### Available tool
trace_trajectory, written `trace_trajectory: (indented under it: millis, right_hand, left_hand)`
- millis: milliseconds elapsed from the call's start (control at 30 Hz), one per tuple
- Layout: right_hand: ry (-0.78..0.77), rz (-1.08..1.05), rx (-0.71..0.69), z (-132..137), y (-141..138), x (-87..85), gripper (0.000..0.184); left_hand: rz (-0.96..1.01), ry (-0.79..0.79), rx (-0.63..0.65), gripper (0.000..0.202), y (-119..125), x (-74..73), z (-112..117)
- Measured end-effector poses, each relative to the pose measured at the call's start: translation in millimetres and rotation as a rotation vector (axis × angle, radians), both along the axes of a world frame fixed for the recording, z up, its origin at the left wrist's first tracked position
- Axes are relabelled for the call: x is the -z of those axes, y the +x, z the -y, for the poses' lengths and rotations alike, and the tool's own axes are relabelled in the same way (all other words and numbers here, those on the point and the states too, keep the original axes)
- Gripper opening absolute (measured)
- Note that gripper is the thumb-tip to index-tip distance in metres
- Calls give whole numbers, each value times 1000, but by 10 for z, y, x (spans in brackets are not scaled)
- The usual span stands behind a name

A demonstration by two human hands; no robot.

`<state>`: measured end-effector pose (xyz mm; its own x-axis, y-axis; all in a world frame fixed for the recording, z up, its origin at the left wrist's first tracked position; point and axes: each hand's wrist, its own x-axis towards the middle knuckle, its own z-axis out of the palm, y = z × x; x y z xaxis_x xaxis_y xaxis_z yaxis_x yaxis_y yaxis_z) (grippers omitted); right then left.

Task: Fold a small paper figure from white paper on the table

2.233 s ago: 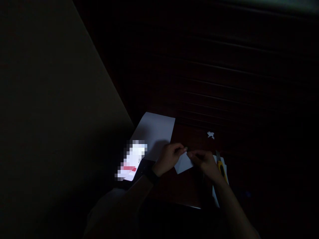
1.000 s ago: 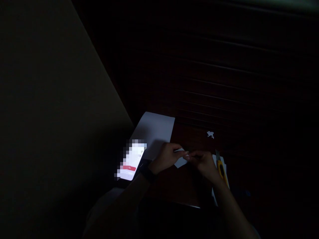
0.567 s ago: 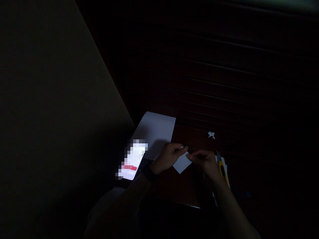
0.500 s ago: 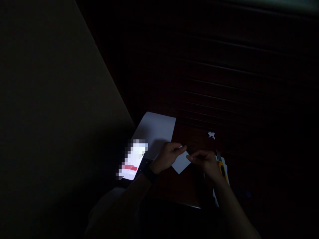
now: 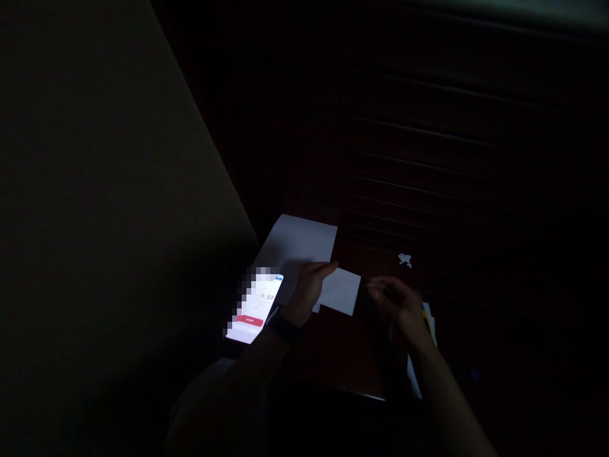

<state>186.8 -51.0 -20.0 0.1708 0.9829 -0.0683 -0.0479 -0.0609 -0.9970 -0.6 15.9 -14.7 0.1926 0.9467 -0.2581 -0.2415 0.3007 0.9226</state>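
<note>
Over in this dark corner, the dark ribbed surface [image 5: 451,133] takes up most of what I see, with the paler wall [image 5: 95,190] on the left. Next down is my reddish-brown table [image 5: 349,365], with a big white sheet [image 5: 309,238] lying toward its far left. My left hand [image 5: 309,292] is gripping the small white paper [image 5: 343,293] by its left end, right by the big sheet's near right corner. My right hand [image 5: 397,304] is just off the paper's right edge, fingers bent; it's pretty blurry and dim, so I honestly can't tell if it's open or closed. My phone [image 5: 259,308] is lit up at the big sheet's lower left, red bar on the screen. Some white papers [image 5: 413,377] stick out from under my right forearm. There's a dark band [image 5: 284,325] on my left wrist, a yellow object [image 5: 427,319] mostly hidden behind my right one, and a few white scraps [image 5: 404,259] toward the back.
</note>
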Motion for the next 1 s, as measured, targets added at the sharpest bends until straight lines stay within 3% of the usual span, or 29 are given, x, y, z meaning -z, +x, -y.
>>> trace_trajectory:
  millis: [133, 233, 333, 600, 800, 1000]
  right_hand:
    - [-20, -282, -154, 20, -171, -54, 40]
    - [-42, -353, -168, 34, -202, -34, 40]
    - [-49, -365, -144, 34, -212, -22, 42]
    - [-68, -319, -107, 33, -208, -71, 35]
    - [-38, -280, -112, 15, -215, -6, 37]
    - [-7, -7, -21, -34, -173, 106, 29]
  left_hand:
    - [184, -177, 50, 30, 85, 97, 59]
    - [298, -283, 111, 33, 111, 148, 70]
    - [336, -281, 132, 32, 111, 176, 71]
    - [305, -285, 118, 29, 95, 194, 75]
    - [287, -238, 119, 29, 100, 193, 85]
    - [107, -159, 107, 26, 102, 198, 74]
